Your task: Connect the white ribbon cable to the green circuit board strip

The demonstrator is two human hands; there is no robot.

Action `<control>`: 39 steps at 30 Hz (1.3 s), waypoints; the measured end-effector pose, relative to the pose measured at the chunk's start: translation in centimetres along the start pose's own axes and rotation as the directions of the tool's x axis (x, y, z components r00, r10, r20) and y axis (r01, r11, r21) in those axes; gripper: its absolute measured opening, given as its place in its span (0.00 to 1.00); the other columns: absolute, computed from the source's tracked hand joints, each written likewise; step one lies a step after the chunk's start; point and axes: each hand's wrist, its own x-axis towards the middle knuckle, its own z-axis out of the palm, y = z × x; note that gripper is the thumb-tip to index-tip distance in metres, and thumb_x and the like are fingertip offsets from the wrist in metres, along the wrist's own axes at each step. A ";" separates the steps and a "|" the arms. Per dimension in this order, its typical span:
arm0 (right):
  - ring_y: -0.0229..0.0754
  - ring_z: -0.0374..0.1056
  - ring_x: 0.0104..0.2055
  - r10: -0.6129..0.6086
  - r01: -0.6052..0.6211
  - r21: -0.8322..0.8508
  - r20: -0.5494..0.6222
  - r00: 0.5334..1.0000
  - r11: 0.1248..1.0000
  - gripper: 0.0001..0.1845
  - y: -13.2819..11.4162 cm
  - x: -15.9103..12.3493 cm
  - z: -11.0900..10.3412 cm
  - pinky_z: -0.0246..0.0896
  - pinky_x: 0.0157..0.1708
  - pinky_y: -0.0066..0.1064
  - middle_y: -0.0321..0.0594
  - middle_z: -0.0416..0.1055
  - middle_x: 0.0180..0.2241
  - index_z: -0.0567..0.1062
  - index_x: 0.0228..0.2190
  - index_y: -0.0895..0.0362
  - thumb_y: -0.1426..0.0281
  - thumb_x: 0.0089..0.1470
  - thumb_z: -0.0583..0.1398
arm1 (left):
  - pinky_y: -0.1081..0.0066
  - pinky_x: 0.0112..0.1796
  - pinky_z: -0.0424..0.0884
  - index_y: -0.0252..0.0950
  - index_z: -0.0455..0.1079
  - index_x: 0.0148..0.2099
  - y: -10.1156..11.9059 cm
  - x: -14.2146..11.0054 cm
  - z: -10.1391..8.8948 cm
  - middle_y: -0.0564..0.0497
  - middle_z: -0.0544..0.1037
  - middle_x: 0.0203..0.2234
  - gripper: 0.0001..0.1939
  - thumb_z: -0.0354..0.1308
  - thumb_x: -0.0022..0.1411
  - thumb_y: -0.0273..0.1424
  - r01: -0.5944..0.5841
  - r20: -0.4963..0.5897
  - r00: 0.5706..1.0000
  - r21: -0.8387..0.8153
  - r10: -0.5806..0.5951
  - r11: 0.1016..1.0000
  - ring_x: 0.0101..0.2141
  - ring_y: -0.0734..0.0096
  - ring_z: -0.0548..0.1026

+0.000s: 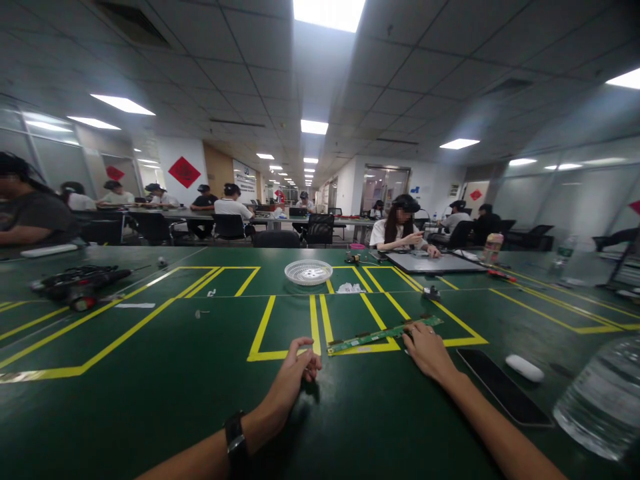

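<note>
Resting across the right-hand part of a long, narrow green circuit board (373,339), a person's right hand (425,349) is appearing in the head camera's view with its fingers loosely bent. It is touching the board, though whether it is gripping or merely lying on top, one cannot tell.

The board is lying on a dark green tabletop (200,413) marked with bright yellow tape (273,356). Its long axis is running mostly sideways on a slight slant, the left end nearer the person, the right end farther off and poking out past the right fingers.

The bare left hand (297,370) is hovering to the left of the board, just beside its left end but apart from it, half-curled and holding nothing that can be made out. The right hand is therefore the nearer, with the board stretching leftward from it.

Beyond the board, a round white plastic basket (289,274) and a crumpled white scrap (351,289) are sitting. To its right, a flat black smartphone (500,387), a rounded white case (524,368) and a large clear plastic bottle (600,400) are standing or lying nearer the person.
</note>
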 end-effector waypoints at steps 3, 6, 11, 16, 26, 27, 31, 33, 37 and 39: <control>0.54 0.58 0.56 0.032 -0.032 -0.003 0.051 0.998 0.999 0.26 0.2 0.5 0.7 0.55 0.51 0.44 0.52 0.63 0.55 0.69 0.53 0.62 0.62 0.62 0.44 | 0.72 0.30 0.60 0.36 0.57 0.50 0.6 -0.3 0.3 0.55 0.70 0.25 0.21 0.50 0.61 0.44 0.022 0.039 0.999 0.008 -0.022 1.000 0.25 0.74 0.67; 0.55 0.49 0.63 0.064 -0.065 0.004 0.095 0.993 0.998 0.30 0.4 0.8 1.2 0.49 0.56 0.49 0.49 0.54 0.62 0.57 0.61 0.60 0.61 0.62 0.43 | 0.72 0.30 0.60 0.36 0.56 0.51 0.9 -0.6 0.3 0.55 0.70 0.24 0.22 0.50 0.61 0.45 0.027 0.057 0.998 0.020 -0.028 0.999 0.25 0.74 0.66; 0.52 0.49 0.63 0.029 -0.029 0.009 -0.035 0.999 1.000 0.30 0.2 0.6 0.9 0.48 0.57 0.45 0.49 0.53 0.62 0.56 0.62 0.60 0.62 0.61 0.45 | 0.72 0.30 0.60 0.36 0.56 0.51 0.6 -0.5 0.2 0.56 0.70 0.24 0.20 0.49 0.63 0.43 0.031 0.076 0.997 0.027 -0.033 0.999 0.24 0.75 0.66; 0.51 0.56 0.57 -0.013 0.008 -0.054 -0.099 0.995 0.998 0.24 -0.1 0.3 -0.2 0.53 0.52 0.42 0.52 0.62 0.56 0.65 0.56 0.62 0.68 0.62 0.45 | 0.73 0.29 0.59 0.35 0.56 0.50 0.5 -0.5 0.2 0.56 0.69 0.23 0.17 0.47 0.64 0.41 0.006 0.098 0.995 0.032 -0.010 0.999 0.24 0.75 0.64; 0.54 0.58 0.54 -0.085 0.079 -0.221 -0.020 0.996 0.972 0.25 -1.6 2.2 -0.7 0.53 0.48 0.45 0.52 0.65 0.53 0.62 0.59 0.57 0.67 0.64 0.43 | 0.75 0.27 0.56 0.35 0.60 0.45 -0.7 0.2 -0.1 0.56 0.70 0.21 0.15 0.49 0.63 0.42 -0.053 0.194 0.980 0.074 0.038 0.996 0.22 0.77 0.63; 0.54 0.58 0.54 -0.051 0.055 -0.191 0.027 0.998 0.980 0.27 -2.0 2.6 -0.5 0.52 0.49 0.46 0.52 0.64 0.53 0.60 0.60 0.57 0.63 0.64 0.41 | 0.75 0.27 0.56 0.35 0.61 0.45 -0.8 0.3 -0.1 0.56 0.70 0.21 0.15 0.48 0.63 0.42 -0.059 0.199 0.979 0.075 0.043 0.995 0.22 0.77 0.63; 0.58 0.59 0.55 0.045 -0.029 -0.099 0.160 0.986 0.995 0.31 -3.6 3.9 0.0 0.50 0.50 0.51 0.54 0.64 0.54 0.60 0.61 0.54 0.54 0.63 0.41 | 0.75 0.26 0.56 0.35 0.61 0.44 -1.1 0.5 -0.3 0.55 0.70 0.21 0.14 0.49 0.64 0.41 -0.067 0.196 0.979 0.078 0.050 0.995 0.22 0.77 0.63; 0.59 0.60 0.55 0.060 -0.046 -0.087 0.168 0.984 0.995 0.31 -4.1 4.1 0.0 0.48 0.50 0.53 0.54 0.64 0.53 0.62 0.60 0.53 0.52 0.62 0.41 | 0.76 0.26 0.56 0.35 0.62 0.44 -1.0 0.4 -0.2 0.55 0.70 0.21 0.15 0.50 0.63 0.41 -0.063 0.196 0.979 0.073 0.047 0.995 0.22 0.77 0.64; 0.55 0.61 0.53 -0.023 0.028 -0.028 0.176 0.984 0.999 0.30 -5.1 3.5 -0.3 0.46 0.53 0.52 0.53 0.64 0.52 0.67 0.56 0.52 0.53 0.63 0.42 | 0.76 0.25 0.56 0.35 0.63 0.41 -0.3 0.1 0.1 0.56 0.69 0.21 0.17 0.54 0.59 0.44 -0.054 0.135 0.990 0.044 0.048 0.998 0.21 0.77 0.64; 0.52 0.61 0.54 -0.096 0.094 0.024 0.147 0.984 0.995 0.28 -5.8 2.8 -0.5 0.44 0.54 0.51 0.50 0.64 0.51 0.69 0.54 0.52 0.54 0.63 0.43 | 0.76 0.24 0.56 0.36 0.63 0.39 0.3 -0.2 0.2 0.57 0.67 0.20 0.17 0.54 0.57 0.45 -0.063 0.057 0.996 0.012 0.062 0.998 0.20 0.77 0.63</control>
